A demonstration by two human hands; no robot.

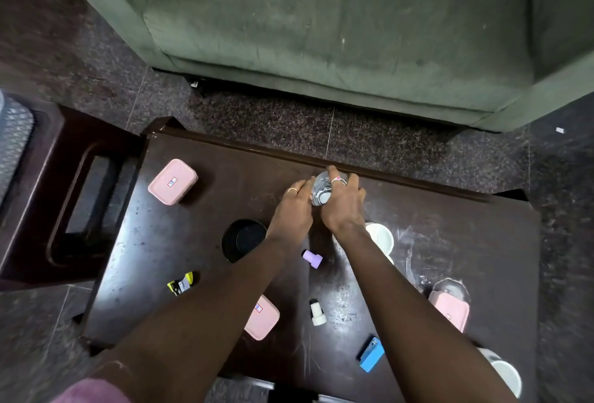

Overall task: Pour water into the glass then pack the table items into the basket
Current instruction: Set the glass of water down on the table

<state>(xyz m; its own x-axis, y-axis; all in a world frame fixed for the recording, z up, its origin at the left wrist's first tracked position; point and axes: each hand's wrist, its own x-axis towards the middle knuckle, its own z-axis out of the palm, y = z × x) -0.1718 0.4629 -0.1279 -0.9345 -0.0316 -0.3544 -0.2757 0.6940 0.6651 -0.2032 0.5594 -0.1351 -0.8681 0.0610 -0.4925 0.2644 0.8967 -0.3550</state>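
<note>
A clear water bottle (321,194) stands near the far edge of the dark wooden table (199,229). Both hands are on it. My left hand (294,209) grips its left side. My right hand (344,206) wraps over its top and right side, hiding the cap. A white cup (382,237) sits just right of my right wrist. A clear, glass-like shape (450,287) shows at the right edge, above a pink box (451,314); it is blurred. A grey mesh basket (13,142) is partly in view at the far left, on a dark stool (74,184).
Spread over the table are a pink box (173,181), a black round tin (244,239), a purple cap piece (312,258), a yellow-black item (181,283), another pink box (262,317), a small white bottle (317,312), a blue item (372,354) and a second white cup (508,373). A green sofa (321,32) stands beyond.
</note>
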